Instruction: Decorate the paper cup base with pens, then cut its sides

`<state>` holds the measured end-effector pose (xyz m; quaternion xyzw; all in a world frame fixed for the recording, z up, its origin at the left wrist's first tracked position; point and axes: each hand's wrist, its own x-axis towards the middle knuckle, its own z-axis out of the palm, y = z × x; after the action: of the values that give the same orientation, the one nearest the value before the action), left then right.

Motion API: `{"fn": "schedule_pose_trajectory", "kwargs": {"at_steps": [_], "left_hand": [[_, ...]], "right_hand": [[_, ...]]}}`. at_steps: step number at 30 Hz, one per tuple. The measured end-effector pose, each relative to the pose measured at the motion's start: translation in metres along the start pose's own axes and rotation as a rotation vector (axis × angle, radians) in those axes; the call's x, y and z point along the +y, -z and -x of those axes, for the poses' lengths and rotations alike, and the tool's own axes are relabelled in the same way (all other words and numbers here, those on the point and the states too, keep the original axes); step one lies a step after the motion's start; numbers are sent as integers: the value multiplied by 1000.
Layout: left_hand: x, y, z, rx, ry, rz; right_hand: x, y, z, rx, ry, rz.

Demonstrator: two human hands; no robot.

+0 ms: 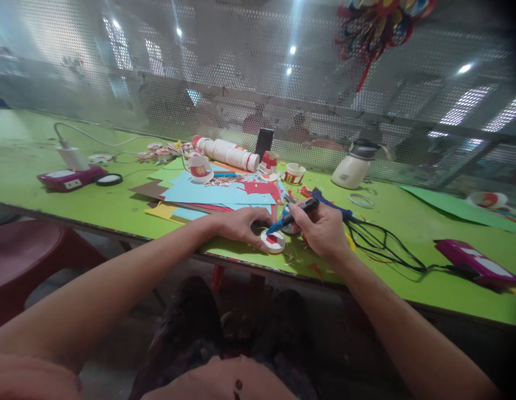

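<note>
My left hand (241, 225) rests on the green table (95, 205), its fingers curled round a small white paper cup piece with red patches (273, 241) near the front edge. In my right hand (322, 230) is a blue and black glue gun (293, 216), gripped like a pen. Its blue tip points down at the cup piece. A black cord (383, 244) runs from the gun to the right.
Coloured paper sheets (216, 194) lie behind my hands, with a stack of paper cups (228, 153), single cups (199, 168), a phone (264, 143) and a white jug (353, 165). Purple boxes (68, 178) (477, 261) sit left and right. A maroon stool (28, 255) stands at left.
</note>
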<state>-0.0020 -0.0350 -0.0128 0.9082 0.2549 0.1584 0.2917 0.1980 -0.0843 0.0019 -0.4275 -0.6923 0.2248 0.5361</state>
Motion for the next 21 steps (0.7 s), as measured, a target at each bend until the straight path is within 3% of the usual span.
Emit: {"fn": "schedule_pose_trajectory", "kwargs": {"at_steps": [21], "left_hand": [[-4,-1,-1,-3,3,35]], "right_hand": [[1,1,1,45,-12,-4]]}}
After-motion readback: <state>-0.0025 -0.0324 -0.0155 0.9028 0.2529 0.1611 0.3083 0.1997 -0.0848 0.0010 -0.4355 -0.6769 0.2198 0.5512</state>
